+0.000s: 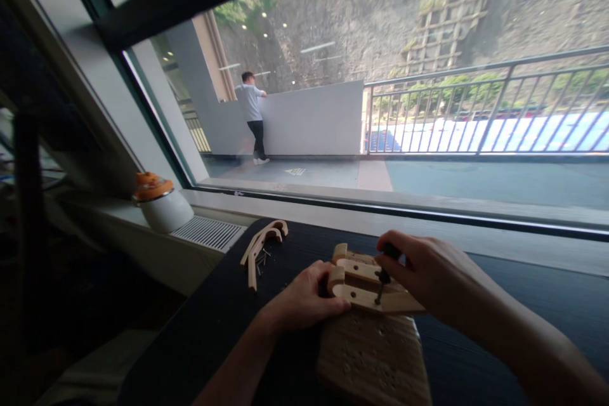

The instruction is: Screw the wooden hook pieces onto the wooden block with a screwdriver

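Note:
My right hand [419, 266] is closed round the dark handle of a screwdriver [383, 278], which points down. Its tip meets the nearer of two pale wooden hook-shaped pieces [364, 298], where dark holes show. These pieces lie side by side on a thick, pitted wooden block [375, 355]. At their curved end, my left hand [304, 295] grips the nearer piece, thumb along its front side and fingers partly hidden behind. Whether a screw sits under the tip is too small to tell.
Two more curved wooden pieces [259, 250] lie on the black table [204, 323] at the left, with several loose screws [261, 260] beside them. A white container with an orange top [164, 203] stands on the sill near a vent [209, 233]. Beyond the window, a person [250, 108] leans on a wall.

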### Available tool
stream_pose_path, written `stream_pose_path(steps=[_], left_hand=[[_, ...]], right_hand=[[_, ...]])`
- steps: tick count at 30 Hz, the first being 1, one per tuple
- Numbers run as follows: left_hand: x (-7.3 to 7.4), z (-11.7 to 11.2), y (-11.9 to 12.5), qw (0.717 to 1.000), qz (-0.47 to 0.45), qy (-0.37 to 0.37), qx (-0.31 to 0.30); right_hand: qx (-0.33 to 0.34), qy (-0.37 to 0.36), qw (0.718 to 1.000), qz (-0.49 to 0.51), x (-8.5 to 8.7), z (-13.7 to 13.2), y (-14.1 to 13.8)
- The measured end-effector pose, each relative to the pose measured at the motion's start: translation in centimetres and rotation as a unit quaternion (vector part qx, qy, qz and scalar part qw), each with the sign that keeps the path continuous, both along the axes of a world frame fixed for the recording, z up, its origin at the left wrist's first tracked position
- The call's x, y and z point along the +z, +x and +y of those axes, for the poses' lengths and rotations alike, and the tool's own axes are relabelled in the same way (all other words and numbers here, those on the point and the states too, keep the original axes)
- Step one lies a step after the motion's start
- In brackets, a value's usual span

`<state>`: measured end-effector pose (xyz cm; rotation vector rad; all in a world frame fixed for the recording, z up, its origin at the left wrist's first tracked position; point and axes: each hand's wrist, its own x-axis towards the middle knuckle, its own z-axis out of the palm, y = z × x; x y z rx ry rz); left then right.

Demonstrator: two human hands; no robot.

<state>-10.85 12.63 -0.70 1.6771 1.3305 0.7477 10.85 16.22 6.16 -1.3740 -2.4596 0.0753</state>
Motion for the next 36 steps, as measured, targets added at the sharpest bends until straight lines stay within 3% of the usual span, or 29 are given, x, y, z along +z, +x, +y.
stream_pose_path(steps=[7, 13, 16, 21, 30, 36], left_hand=[[-0.3, 0.1, 0.2, 1.000, -0.022, -0.017, 0.002], [0.3, -0.1, 0.2, 1.000, -0.014, -0.015, -0.005], [0.3, -0.1, 0.2, 0.999, -0.029, -0.025, -0.009], [0.0, 0.0, 0.1, 0.999, -0.031, -0.012, -0.007], [-0.2, 0.1, 0.1, 1.000, -0.015, -0.003, -0.003], [-0.2, 0.0, 0.1, 1.000, -0.018, -0.007, -0.004]], right_hand=[[-0.039, 0.023, 0.998, -0.053, 0.5, -0.9, -0.5], [0.071, -0.015, 0.997, 0.036, 0.7, -1.4, 0.4], [0.093, -0.028, 0.993, 0.070, 0.5, -1.1, 0.6], [0.076, -0.029, 0.994, 0.077, 0.5, -0.4, 0.2], [-0.050, 0.040, 0.998, -0.008, 0.4, -0.6, -0.4], [-0.020, 0.032, 0.999, -0.012, 0.1, -1.1, -0.9]])
